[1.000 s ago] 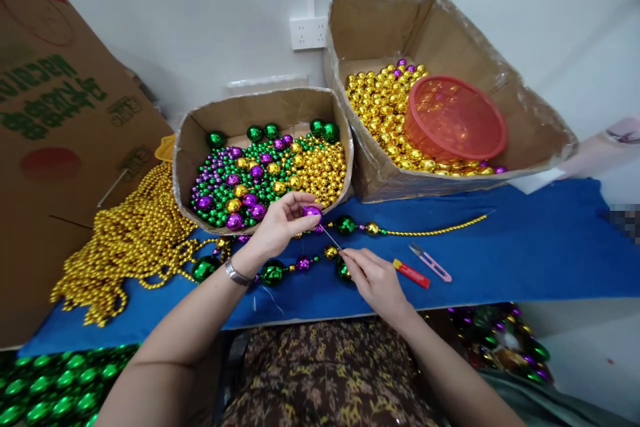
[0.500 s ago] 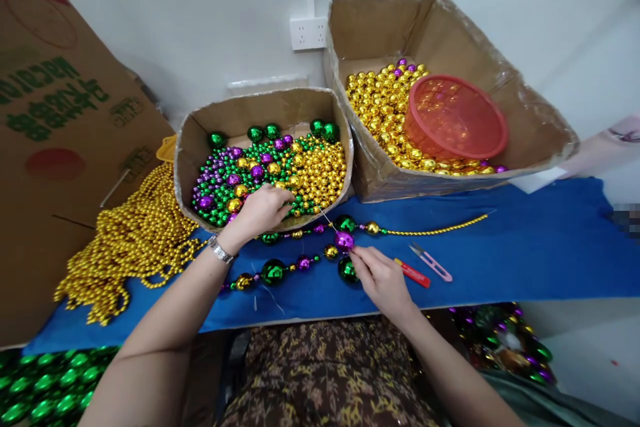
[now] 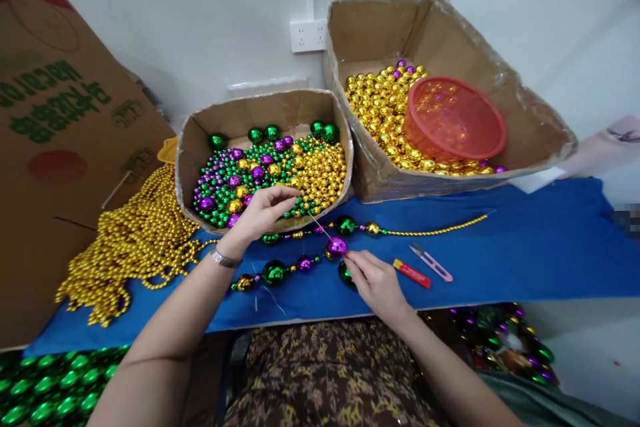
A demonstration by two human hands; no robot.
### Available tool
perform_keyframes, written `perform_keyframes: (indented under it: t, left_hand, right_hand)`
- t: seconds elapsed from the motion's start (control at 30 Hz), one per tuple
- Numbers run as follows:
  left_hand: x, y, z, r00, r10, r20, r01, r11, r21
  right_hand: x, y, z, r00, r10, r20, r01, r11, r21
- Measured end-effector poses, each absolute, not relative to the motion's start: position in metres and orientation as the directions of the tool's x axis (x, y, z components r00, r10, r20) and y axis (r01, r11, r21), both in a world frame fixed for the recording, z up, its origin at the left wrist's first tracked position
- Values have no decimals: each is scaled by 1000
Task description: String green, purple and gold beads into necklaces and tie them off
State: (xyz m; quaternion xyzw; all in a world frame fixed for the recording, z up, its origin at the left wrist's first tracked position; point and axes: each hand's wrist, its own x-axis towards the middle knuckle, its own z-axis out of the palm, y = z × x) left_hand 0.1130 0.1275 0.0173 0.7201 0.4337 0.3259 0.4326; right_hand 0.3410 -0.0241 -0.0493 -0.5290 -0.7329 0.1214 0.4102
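Note:
My left hand (image 3: 270, 212) is over the front of the smaller cardboard box (image 3: 187, 147), thumb and fingertips pinched together. A small green bead shows at the fingertips, but I cannot tell whether it is held. A large purple bead (image 3: 337, 246) is pinched in the fingertips of my right hand (image 3: 376, 281). From that bead a thin needle or wire (image 3: 320, 226) points up and left towards my left fingers. Beaded strands with a large green bead (image 3: 274, 273) and a gold bead (image 3: 372, 229) lie on the blue cloth (image 3: 500, 267).
A bigger box (image 3: 380, 180) holds gold beads and a red basket (image 3: 455, 117). Pink thread snips (image 3: 433, 263) and a red-and-yellow cutter (image 3: 413, 273) lie right of my right hand. Gold bead strands (image 3: 135, 240) are heaped left. Another person's arm (image 3: 595, 147) shows far right.
My left hand has risen slightly out of the beads and moved right. My right hand has shifted a little left with the purple bead and the needle or wire.

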Motion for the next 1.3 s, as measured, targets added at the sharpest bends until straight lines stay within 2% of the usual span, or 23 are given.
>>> perform_keyframes:
  t: [0.07, 0.13, 0.27, 0.47, 0.67, 0.8, 1.0, 1.17, 1.3]
  left_hand:
    - [119, 119, 20, 369, 930, -6, 98, -32, 995]
    - [125, 111, 22, 366, 926, -92, -64, 124, 990]
    - [130, 102, 25, 386, 910, -153, -156, 228, 961]
    - [128, 100, 21, 408, 907, -101, -107, 157, 982]
    - [137, 91, 30, 390, 920, 47, 46, -71, 996]
    - [157, 79, 41, 399, 905, 147, 40, -177, 983]
    - [193, 65, 28, 546, 834, 83, 28, -117, 993]
    - [218, 57, -4, 569, 821, 41, -6, -46, 999]
    - [226, 53, -26, 549, 831, 94, 36, -135, 990]
  right_hand:
    - [340, -24, -48, -102, 873, 477, 678, 411, -609]
    - [340, -24, -46, -99, 875, 474, 681, 407, -609]
    - [340, -25, -44, -92, 880, 466, 685, 395, -611]
    - [341, -24, -46, -110, 876, 469, 700, 403, -589]
    - [349, -26, -44, -100, 885, 454, 767, 360, -531]
    - [367, -35, -44, -42, 895, 444, 788, 303, -536]
    - [389, -50, -64, 39, 910, 413, 788, 226, -573]
    - [390, -45, -91, 115, 931, 346, 718, 162, -677]
    - [377, -36, -103, 110, 951, 290, 657, 150, -739]
